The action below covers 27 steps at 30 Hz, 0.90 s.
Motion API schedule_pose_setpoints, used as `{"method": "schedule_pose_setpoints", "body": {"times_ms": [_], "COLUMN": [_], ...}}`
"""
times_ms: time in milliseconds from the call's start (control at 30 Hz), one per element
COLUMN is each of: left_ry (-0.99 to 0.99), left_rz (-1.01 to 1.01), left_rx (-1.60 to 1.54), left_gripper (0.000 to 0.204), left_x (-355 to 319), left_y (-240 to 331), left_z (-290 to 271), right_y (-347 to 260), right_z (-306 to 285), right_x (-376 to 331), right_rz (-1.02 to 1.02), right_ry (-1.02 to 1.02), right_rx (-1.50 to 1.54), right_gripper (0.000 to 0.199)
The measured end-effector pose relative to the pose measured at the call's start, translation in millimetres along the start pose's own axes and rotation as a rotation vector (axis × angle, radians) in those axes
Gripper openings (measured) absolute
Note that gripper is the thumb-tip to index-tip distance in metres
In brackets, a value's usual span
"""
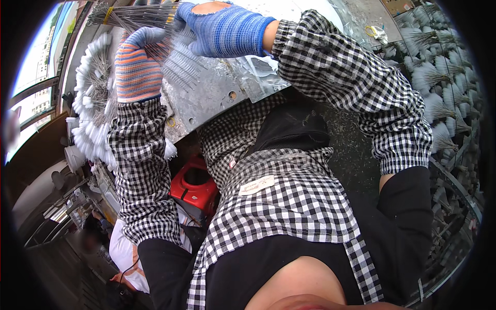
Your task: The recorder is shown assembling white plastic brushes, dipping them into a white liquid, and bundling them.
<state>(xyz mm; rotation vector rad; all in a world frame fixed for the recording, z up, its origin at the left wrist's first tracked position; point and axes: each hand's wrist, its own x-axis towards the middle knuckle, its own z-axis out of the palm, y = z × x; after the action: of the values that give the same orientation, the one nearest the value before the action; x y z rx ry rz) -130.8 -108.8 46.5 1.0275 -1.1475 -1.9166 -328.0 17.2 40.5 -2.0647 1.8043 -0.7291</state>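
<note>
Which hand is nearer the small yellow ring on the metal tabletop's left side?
Left. The left hand is above and left of the small yellow ring in the picture; the right hand is farther, up and to the right.

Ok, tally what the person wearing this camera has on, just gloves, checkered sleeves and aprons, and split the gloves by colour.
Orange-striped glove: 1
Blue-striped glove: 1
Black-and-white checkered sleeves: 2
Black-and-white checkered apron: 1
Total: 5
</note>
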Motion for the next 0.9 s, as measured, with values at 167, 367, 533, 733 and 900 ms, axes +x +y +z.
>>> {"method": "schedule_pose_setpoints", "body": {"times_ms": [167, 367, 533, 733, 900], "left_ry": [-0.286, -0.412, -0.671, -0.776, -0.711], "left_rz": [0.44, 0.531, 1.263, 1.371, 1.371], "left_rx": [0.67, 0.589, 1.334, 1.371, 1.459], "left_gripper": [0.055, 0.04, 0.038, 0.038, 0.038], "left_x": [-10, -20, 15, 37, 39], "left_y": [-10, 3, -8, -44, -59], "left_z": [41, 128, 162, 161, 142], "right_y": [7, 55, 95, 122, 154], "right_z": [-29, -48, -42, -18, 35], "right_x": [-15, -27, -36, -56, -42], "right_rz": [0.064, -0.107, -0.015, 0.115, -0.06], "right_ry": [-0.051, 0.054, 0.103, 0.005, 0.016], "right_rx": [0.139, 0.017, -0.018, -0.153, -0.236], "right_gripper": [0.034, 0.018, 0.031, 0.038, 0.039]}}
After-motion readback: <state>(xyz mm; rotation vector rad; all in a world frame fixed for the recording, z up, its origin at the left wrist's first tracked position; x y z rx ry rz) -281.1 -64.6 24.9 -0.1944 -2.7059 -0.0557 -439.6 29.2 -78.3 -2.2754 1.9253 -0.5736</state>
